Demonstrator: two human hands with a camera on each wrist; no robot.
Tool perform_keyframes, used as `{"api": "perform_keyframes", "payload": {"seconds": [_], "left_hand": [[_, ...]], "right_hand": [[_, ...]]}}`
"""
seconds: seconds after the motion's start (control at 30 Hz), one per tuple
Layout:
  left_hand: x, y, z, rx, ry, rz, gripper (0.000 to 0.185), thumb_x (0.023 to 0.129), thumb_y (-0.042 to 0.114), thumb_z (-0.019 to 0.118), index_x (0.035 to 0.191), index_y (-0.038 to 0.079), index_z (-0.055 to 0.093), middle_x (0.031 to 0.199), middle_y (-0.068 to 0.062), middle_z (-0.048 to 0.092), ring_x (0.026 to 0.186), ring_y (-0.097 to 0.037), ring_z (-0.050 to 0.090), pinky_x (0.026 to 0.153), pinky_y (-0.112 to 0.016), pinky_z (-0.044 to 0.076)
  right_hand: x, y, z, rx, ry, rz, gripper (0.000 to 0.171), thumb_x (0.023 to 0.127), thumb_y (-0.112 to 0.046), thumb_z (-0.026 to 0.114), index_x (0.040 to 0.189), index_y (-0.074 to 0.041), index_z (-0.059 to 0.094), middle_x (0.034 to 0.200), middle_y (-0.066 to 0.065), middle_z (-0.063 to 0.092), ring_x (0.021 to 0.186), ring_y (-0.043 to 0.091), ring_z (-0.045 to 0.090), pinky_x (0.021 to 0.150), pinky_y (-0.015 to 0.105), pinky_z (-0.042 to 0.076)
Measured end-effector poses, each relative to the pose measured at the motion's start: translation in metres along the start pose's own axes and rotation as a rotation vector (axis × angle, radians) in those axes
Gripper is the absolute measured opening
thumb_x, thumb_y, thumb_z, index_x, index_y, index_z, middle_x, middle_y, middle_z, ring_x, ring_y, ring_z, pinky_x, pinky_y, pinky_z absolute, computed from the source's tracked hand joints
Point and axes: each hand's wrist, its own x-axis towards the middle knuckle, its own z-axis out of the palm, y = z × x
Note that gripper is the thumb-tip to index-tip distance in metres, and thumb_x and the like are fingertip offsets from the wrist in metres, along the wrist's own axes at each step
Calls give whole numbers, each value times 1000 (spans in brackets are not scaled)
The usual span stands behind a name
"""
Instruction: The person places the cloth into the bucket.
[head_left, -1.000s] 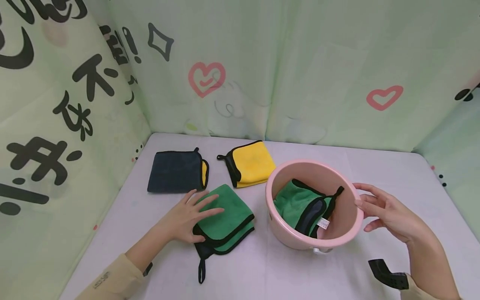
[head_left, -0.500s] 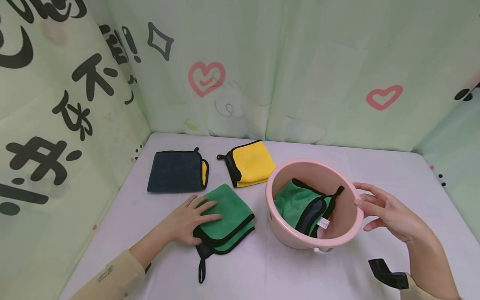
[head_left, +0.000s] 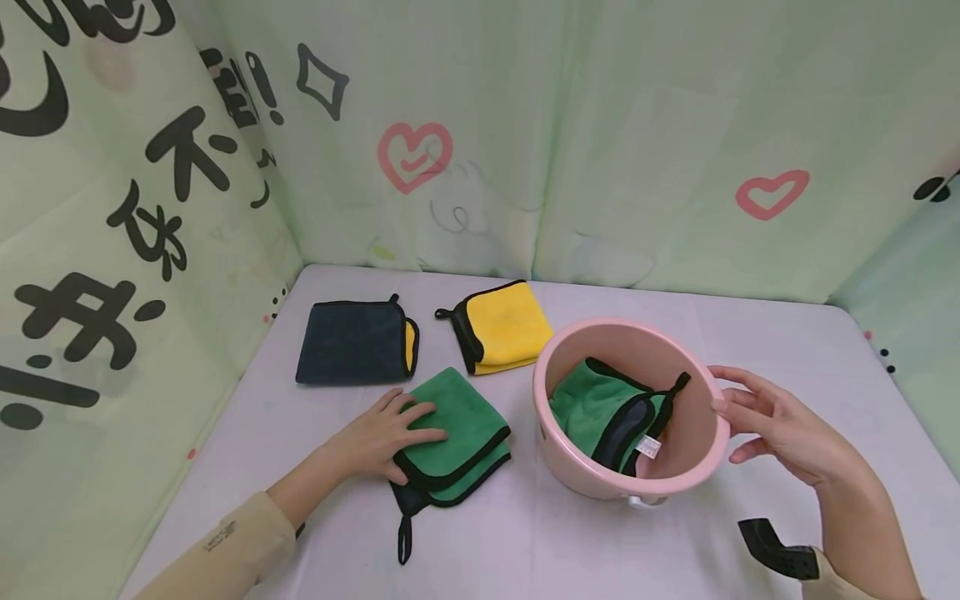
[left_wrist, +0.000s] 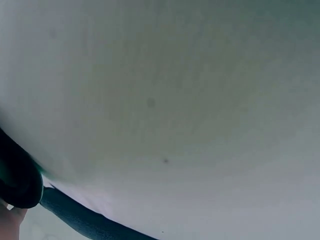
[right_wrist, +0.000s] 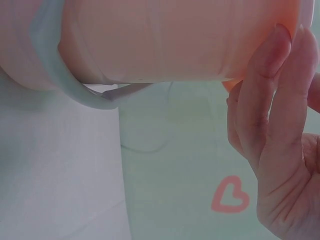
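A folded green cloth with black edging and a hanging loop lies on the table. On its left side rests my left hand, fingers spread over the top and thumb by the near corner. The left wrist view catches only a dark cloth edge and a bit of skin. To the right stands a pink bucket with a green and dark cloth inside. My right hand holds the bucket's right rim with its fingertips; in the right wrist view its fingers touch the bucket wall near the rim.
A folded dark navy cloth with a yellow inner side lies at the back left. Beside it is a folded yellow cloth with black trim. Printed curtains enclose the white-covered table. The bucket's pale handle hangs down.
My left hand has shifted slightly on the green cloth, and its fingers have drawn closer together. The cloths, the bucket and my right hand have stayed in place.
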Motion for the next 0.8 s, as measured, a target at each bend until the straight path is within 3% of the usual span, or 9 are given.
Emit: {"api": "perform_keyframes", "payload": {"seconds": [0.3, 0.63, 0.8], "left_hand": [[1, -3, 0, 0, -4, 27, 81, 60, 60, 72, 132, 31, 46, 135, -9, 42, 118, -32, 40, 100, -52, 31], [-5, -6, -4, -38, -32, 38, 99, 49, 67, 75, 135, 32, 40, 138, -7, 39, 124, -32, 36, 100, -56, 29], [-6, -5, -2, -8, -8, 43, 93, 54, 64, 73, 135, 32, 41, 138, -6, 41, 123, -32, 38, 99, -55, 31]], "right_hand": [[1, 0, 0, 3, -3, -4, 44, 95, -1, 41, 123, -35, 41, 98, -7, 63, 74, 16, 63, 51, 33, 53], [0, 0, 0, -9, 5, 3, 44, 95, -2, 42, 123, -36, 41, 97, -7, 63, 73, 15, 63, 52, 33, 53], [-1, 0, 1, -17, 13, 9, 43, 95, -2, 42, 122, -36, 41, 97, -7, 63, 73, 16, 63, 52, 33, 53]]}}
